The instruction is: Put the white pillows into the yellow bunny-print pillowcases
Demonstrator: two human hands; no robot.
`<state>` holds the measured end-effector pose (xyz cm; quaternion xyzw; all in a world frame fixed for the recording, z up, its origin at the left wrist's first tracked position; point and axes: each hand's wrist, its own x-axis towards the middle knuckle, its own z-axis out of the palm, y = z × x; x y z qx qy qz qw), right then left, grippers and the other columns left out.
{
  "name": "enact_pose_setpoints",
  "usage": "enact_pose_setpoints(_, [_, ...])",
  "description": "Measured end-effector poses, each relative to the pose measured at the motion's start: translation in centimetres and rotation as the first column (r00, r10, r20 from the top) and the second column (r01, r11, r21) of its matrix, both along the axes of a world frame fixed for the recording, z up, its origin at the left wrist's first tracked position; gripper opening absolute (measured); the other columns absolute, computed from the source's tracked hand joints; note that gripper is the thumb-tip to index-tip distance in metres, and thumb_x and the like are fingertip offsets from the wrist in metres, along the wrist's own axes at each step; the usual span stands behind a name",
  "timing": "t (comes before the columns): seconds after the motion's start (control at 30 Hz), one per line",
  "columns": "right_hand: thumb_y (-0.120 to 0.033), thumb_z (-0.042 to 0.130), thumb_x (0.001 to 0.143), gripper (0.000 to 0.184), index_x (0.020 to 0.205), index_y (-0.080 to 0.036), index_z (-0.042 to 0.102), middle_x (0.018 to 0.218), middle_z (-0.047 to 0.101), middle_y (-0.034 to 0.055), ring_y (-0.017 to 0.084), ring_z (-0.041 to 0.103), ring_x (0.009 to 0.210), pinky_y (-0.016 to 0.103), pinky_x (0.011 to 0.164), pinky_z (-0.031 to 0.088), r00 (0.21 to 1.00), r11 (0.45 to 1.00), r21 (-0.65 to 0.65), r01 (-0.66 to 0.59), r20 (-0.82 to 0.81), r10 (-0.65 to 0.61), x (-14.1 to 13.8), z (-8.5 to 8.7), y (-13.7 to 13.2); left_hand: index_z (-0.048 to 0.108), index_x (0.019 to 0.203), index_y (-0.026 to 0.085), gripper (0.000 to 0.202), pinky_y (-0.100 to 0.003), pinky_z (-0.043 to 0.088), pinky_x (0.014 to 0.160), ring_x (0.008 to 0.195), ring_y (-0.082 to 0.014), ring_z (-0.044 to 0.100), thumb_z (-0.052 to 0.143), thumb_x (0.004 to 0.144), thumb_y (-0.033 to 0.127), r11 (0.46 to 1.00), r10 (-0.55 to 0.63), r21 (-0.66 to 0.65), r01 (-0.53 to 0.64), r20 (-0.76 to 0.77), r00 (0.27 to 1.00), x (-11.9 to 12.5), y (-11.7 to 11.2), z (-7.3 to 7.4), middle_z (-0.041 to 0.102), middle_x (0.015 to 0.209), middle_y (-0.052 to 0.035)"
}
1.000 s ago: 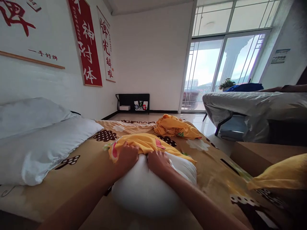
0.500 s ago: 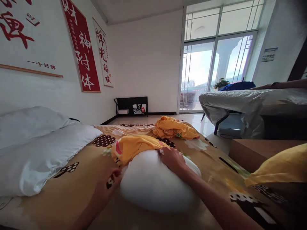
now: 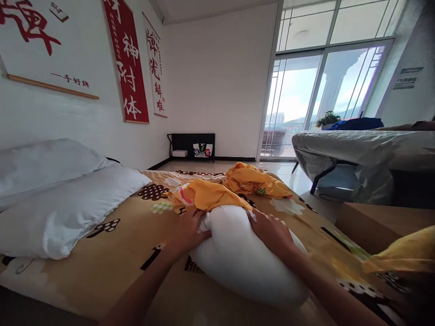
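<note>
A plump white pillow (image 3: 234, 253) lies on the patterned bed sheet (image 3: 118, 262) right in front of me. Its far end meets a yellow-orange pillowcase (image 3: 210, 197), which is bunched over that edge; how far the pillow goes inside is hidden. My left hand (image 3: 190, 228) is closed on the pillow's far left corner, thumb towards me and fingers behind. On the far right side, my right hand (image 3: 272, 228) grips the pillow beside the pillowcase's edge, fingertips partly hidden.
Two white pillows (image 3: 74, 213) lie at the left. Behind the pillowcase is a crumpled yellow cloth (image 3: 254, 179). To the right are a cardboard box (image 3: 370, 226), a yellow pillow-like thing (image 3: 408, 249) and a plastic-wrapped massage-type table (image 3: 360, 145), with part of a person's arm at its far edge.
My left hand has moved up and inward from beside the pillow and taken hold of its corner. The pillow's far end is squeezed narrower. The view has shifted slightly left.
</note>
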<state>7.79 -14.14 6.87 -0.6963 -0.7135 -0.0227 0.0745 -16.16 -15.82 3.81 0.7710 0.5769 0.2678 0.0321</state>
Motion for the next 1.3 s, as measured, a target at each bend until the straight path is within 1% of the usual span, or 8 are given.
enact_pose_setpoints(0.17, [-0.044,0.021,0.097,0.049,0.118,-0.021,0.060,0.106,0.069,0.0149,0.031,0.065,0.100,0.042,0.078,0.046,1.000,1.000,0.009,0.010,-0.027,-0.010,0.3,-0.2,0.2,0.048,0.133,0.019,0.067,-0.045,0.033,0.103,0.126,-0.0320,0.039,0.067,0.073,0.042,0.998,-0.041,-0.050,0.040,-0.013,0.999,0.2,0.2,1.5,0.045,0.136,-0.0148])
enact_pose_setpoints(0.3, [-0.043,0.023,0.097,0.047,0.117,-0.021,0.060,0.107,0.069,0.0149,0.031,0.065,0.099,0.042,0.078,0.046,1.000,1.000,-0.018,0.005,-0.004,-0.005,-0.4,-0.1,0.6,0.058,0.121,0.020,0.061,-0.043,0.035,0.100,0.119,-0.0311,0.047,0.072,0.065,0.037,0.976,-0.112,-0.178,0.129,0.101,0.988,-0.5,1.5,1.0,0.055,0.126,-0.0128])
enact_pose_setpoints(0.5, [-0.039,0.026,0.095,0.044,0.107,-0.020,0.064,0.101,0.070,0.0158,0.033,0.066,0.095,0.041,0.074,0.047,0.998,0.998,-0.016,-0.063,0.025,0.064,-2.3,0.3,1.7,0.062,0.101,0.014,0.047,-0.031,0.042,0.076,0.091,-0.0247,0.059,0.072,0.056,0.026,0.953,0.004,-0.293,0.079,0.273,0.962,-1.7,2.2,-0.4,0.065,0.100,-0.0081])
enact_pose_setpoints(0.77, [-0.030,0.032,0.091,0.036,0.103,-0.020,0.065,0.094,0.071,0.0149,0.030,0.067,0.092,0.038,0.071,0.047,0.996,0.998,0.008,-0.061,0.064,0.060,-1.9,0.4,2.2,0.048,0.071,0.019,0.009,-0.027,0.034,0.067,0.069,-0.0159,0.050,0.051,0.066,0.013,0.985,0.167,-0.112,-0.130,0.440,0.882,2.3,1.5,0.1,0.053,0.069,0.0014])
enact_pose_setpoints(0.9, [-0.022,0.034,0.088,0.034,0.101,-0.017,0.065,0.093,0.071,0.0148,0.030,0.067,0.091,0.036,0.070,0.047,0.989,0.996,0.033,-0.079,0.125,0.074,-1.6,0.0,1.7,0.042,0.072,0.020,0.018,-0.028,0.036,0.068,0.070,-0.0160,0.049,0.047,0.081,0.034,0.990,0.138,-0.100,-0.099,0.534,0.834,4.6,2.0,1.1,0.051,0.072,0.0010])
enact_pose_setpoints(1.03, [-0.023,0.032,0.090,0.035,0.105,-0.016,0.063,0.095,0.070,0.0154,0.029,0.067,0.090,0.037,0.071,0.046,0.992,0.997,0.047,-0.053,0.115,0.048,-2.0,-0.5,1.2,0.052,0.090,0.017,0.029,-0.036,0.036,0.083,0.091,-0.0240,0.053,0.063,0.074,0.038,0.985,0.164,-0.017,-0.170,0.371,0.914,5.2,2.1,0.5,0.059,0.092,-0.0064])
enact_pose_setpoints(1.17, [-0.033,0.029,0.093,0.041,0.115,-0.015,0.059,0.094,0.067,0.0168,0.032,0.064,0.088,0.040,0.070,0.045,0.993,0.979,0.203,-0.016,0.121,-0.009,-2.2,-1.0,0.9,0.063,0.089,0.018,0.016,-0.041,0.029,0.090,0.099,-0.0277,0.054,0.049,0.084,0.025,0.981,0.148,0.106,-0.162,0.122,0.981,5.3,1.4,-0.8,0.064,0.094,-0.0102])
enact_pose_setpoints(1.3, [-0.030,0.031,0.094,0.040,0.117,-0.014,0.059,0.113,0.060,0.0174,0.032,0.054,0.103,0.047,0.086,0.039,0.986,0.858,0.494,-0.142,0.149,0.077,-1.3,-1.2,-0.5,0.062,0.071,0.018,0.021,-0.044,0.027,0.089,0.087,-0.0254,0.057,0.046,0.084,0.020,0.978,0.161,0.136,-0.161,0.010,0.987,5.7,0.5,-1.2,0.067,0.078,-0.0088])
